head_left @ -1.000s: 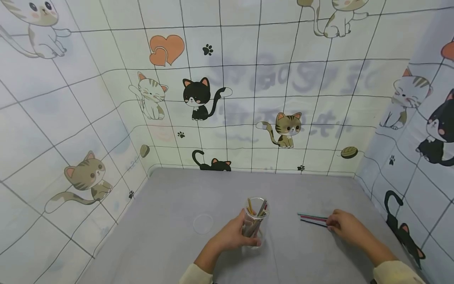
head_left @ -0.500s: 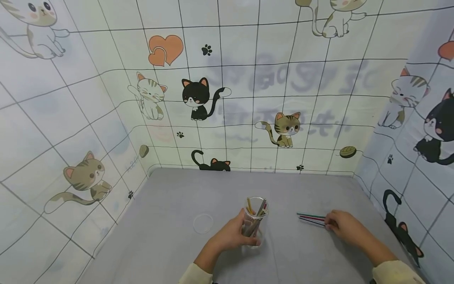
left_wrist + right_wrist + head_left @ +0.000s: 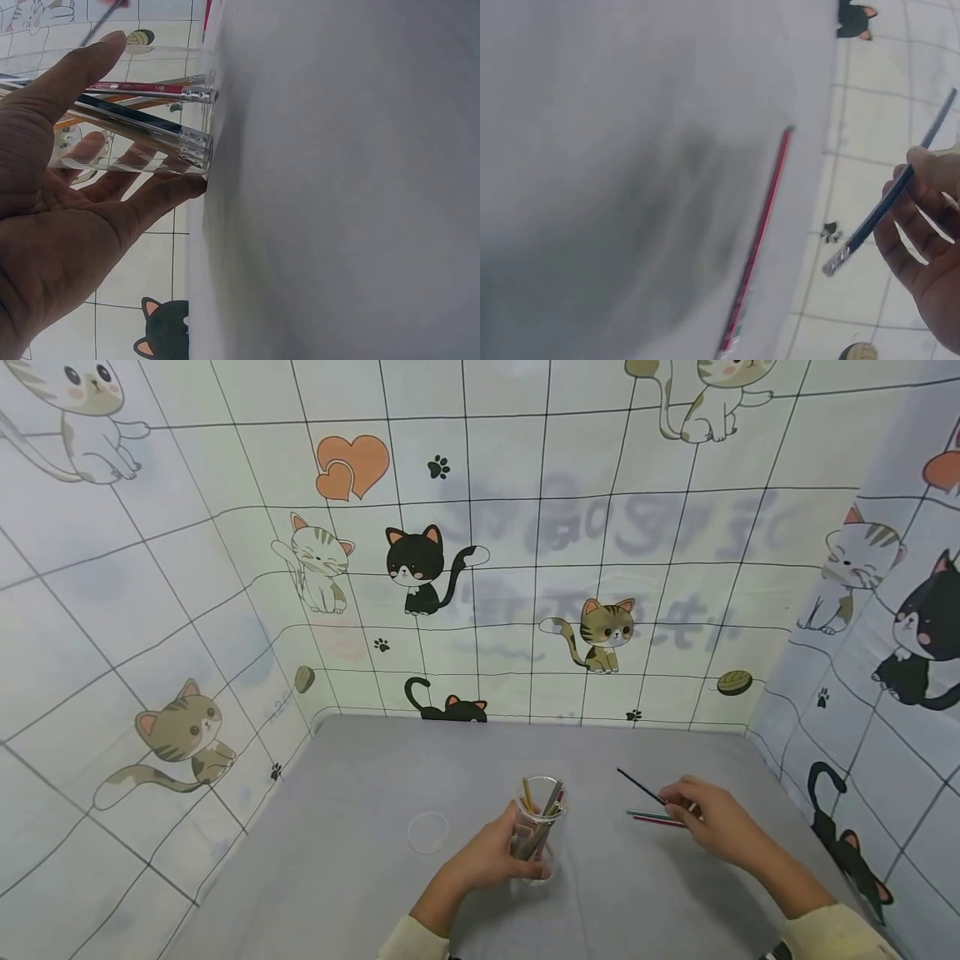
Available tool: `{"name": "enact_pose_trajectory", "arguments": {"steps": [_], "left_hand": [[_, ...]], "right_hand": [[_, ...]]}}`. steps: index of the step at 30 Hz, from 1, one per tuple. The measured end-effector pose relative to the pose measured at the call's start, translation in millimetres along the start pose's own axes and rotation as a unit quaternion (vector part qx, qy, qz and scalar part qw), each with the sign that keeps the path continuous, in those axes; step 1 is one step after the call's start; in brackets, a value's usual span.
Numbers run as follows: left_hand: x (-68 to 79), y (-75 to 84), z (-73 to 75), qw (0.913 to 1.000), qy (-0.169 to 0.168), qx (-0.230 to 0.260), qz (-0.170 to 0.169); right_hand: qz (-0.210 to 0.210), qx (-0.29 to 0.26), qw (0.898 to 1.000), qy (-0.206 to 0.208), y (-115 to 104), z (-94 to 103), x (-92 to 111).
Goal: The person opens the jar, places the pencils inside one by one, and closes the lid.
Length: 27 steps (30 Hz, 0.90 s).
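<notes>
Head view: we log right hand point(image 3: 708, 821) pinching slim dark-blue pencil point(image 3: 885, 204), newly lifted; red pencil point(image 3: 758, 236), teal pencil point(image 3: 647, 813) remain; left hand point(image 3: 491, 856) holds clear cylindrical cup point(image 3: 542, 831).

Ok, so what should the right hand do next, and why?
Probably carry the dark pencil toward the clear cup: the right hand holds that pencil off the table, while the left hand grips the cup, which has other pencils in it.
</notes>
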<state>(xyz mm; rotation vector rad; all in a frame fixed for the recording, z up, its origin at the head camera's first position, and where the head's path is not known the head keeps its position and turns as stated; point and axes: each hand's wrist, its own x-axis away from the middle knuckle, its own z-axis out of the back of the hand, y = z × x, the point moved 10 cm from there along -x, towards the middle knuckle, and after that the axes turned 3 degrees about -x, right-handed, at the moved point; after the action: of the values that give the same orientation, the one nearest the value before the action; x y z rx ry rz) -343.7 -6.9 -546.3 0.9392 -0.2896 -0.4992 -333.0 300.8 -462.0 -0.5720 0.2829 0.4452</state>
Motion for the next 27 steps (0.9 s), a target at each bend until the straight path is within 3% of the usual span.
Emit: {"name": "enact_pose_trajectory", "arguments": {"steps": [12,20,27], "left_hand": [[0.0,1.4,1.8,1.0,-0.001,-0.001,-0.008],[-1.9,-1.5,0.7,1.0,-0.001,-0.003,-0.001],[1.6,3.2,2.2,1.0,-0.001,0.004,-0.002]], "right_hand": [[-0.022,-0.028,0.997,0.065,-34.7,27.2,-16.6],[-0.049,-0.09,0.99,0.098,-52.4,41.7,-24.0],[-0.03,-0.157,0.979,0.13,-68.8,50.7,-28.2]]}}
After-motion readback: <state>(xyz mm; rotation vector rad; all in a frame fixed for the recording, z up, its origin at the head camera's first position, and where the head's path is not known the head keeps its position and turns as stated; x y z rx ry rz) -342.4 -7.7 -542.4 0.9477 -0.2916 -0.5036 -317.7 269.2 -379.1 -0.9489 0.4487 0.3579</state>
